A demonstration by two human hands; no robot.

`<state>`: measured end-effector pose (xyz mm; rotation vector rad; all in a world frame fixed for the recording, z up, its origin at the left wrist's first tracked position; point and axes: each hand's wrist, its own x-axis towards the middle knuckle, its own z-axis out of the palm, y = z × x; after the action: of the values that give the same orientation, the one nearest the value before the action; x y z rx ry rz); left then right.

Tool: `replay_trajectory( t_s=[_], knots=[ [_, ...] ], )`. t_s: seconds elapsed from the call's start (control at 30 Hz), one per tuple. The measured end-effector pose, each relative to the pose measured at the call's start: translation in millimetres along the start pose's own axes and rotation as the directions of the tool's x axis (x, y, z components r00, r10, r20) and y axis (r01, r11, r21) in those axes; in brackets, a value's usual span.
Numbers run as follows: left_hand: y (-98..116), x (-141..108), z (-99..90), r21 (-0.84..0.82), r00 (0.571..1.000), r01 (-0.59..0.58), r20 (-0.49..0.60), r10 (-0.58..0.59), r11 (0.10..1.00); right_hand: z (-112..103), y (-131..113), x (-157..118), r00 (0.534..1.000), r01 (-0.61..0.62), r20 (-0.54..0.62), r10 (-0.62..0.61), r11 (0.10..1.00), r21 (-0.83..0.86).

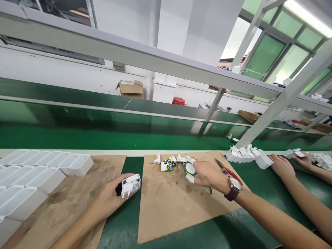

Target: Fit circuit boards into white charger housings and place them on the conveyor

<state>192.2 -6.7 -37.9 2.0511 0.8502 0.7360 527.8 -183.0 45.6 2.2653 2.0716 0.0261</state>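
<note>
My left hand (110, 199) is wrapped round a white plug housing (131, 185) with two pins pointing down, above the green strip between two cardboard sheets. My right hand (207, 175), with white finger covers and a wristwatch (234, 189), has thumb and forefinger on either side of a round white-and-green circuit part (190, 168). Left of it on the cardboard (168, 204) lie a circuit board with yellow parts (169, 164) and a white plug piece (157, 159). Red-handled pliers (228, 171) rest beyond my right wrist.
Rows of white open boxes (33, 178) stand at the left. On the right, another person's hands (282, 166) are near white boxes and plug parts (245, 154). A slanted white post (280, 100) and a shelf rail (129, 48) cross above the bench.
</note>
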Motion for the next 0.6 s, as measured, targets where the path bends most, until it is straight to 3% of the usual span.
replay_trajectory(
  t_s=[0.2,0.3,0.4,0.5,0.6],
  knots=[
    [18,-4,-4.9,0.053,0.999,-0.031,0.01,0.03,0.998,5,-23,20,0.997,-0.047,-0.061,0.044,0.998,-0.046],
    [16,-5,-4.5,0.055,0.999,-0.045,0.022,0.043,0.997,6,-27,31,0.993,-0.029,-0.114,0.027,0.999,-0.019],
    [9,-7,-1.4,0.03,0.999,-0.035,-0.038,0.036,0.999,3,-32,36,0.988,0.04,-0.15,-0.039,0.999,0.005],
    [5,-11,2.8,-0.07,0.99,-0.009,-0.139,-0.001,0.998,-3,-46,33,0.95,0.215,-0.249,-0.19,0.974,0.077],
    [8,-13,4.5,-0.181,0.979,0.011,-0.198,-0.048,0.983,-2,-72,33,0.828,0.494,-0.42,-0.372,0.837,0.233]
  ],
)
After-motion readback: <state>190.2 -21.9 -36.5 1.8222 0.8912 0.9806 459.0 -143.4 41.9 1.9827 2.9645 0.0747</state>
